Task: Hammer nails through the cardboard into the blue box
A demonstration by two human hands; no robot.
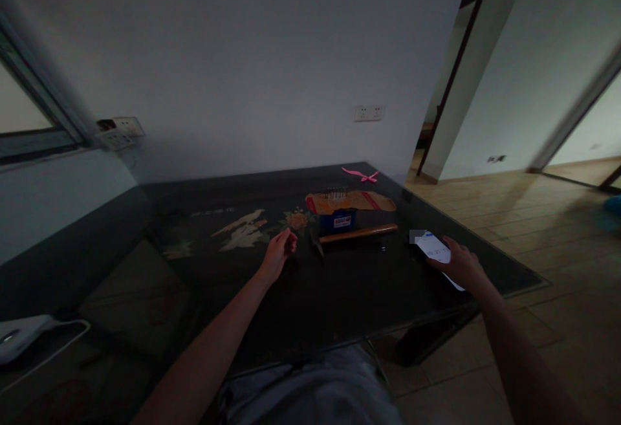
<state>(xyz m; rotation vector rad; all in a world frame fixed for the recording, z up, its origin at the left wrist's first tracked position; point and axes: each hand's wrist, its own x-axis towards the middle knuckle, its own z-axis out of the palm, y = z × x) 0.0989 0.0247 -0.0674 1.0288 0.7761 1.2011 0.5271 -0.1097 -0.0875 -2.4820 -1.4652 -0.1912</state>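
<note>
My left hand rests on the dark glass table with its fingers curled loosely; I cannot see anything in it. It lies just left of the metal head of a hammer with a wooden handle. My right hand lies over a lit phone near the table's right edge, fingers spread on it. Behind the hammer stands a small blue box topped by a cardboard piece with several nails stuck upright in it.
A pink ribbon-like scrap lies at the table's far edge by the white wall. A white device with a cable sits at the lower left. Wall sockets are behind. Wooden floor and a doorway lie to the right.
</note>
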